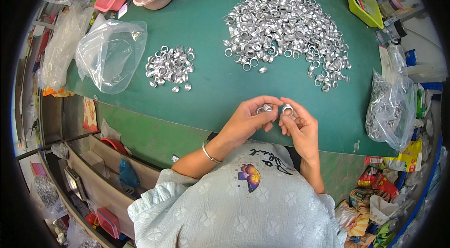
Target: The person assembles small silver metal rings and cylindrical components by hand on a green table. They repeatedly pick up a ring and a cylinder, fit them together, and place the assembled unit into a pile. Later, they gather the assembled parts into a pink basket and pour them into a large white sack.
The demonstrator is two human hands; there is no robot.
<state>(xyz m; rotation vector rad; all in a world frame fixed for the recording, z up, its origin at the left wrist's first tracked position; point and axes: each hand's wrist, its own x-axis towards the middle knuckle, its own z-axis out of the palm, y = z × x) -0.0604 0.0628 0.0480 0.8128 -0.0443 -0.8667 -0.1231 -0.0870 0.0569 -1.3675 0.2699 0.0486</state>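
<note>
Silver-grey colours the ring (287, 106) in the right hand (301, 128), the rings (267, 107) in the left hand (246, 119), the large pile (286, 22) beyond both and the smaller pile (171, 65) to the left hand's left. The bench (201, 22) under them is deep green. Behind the left hand, the bracelet (209, 152) is silver. Nearer the body than either hand, the pale blue-grey top (225, 206) bears tone-on-tone clovers, black lettering and an orange, yellow and purple butterfly (249, 176). Far beyond the right hand, the basket (371, 18) is lime green.
</note>
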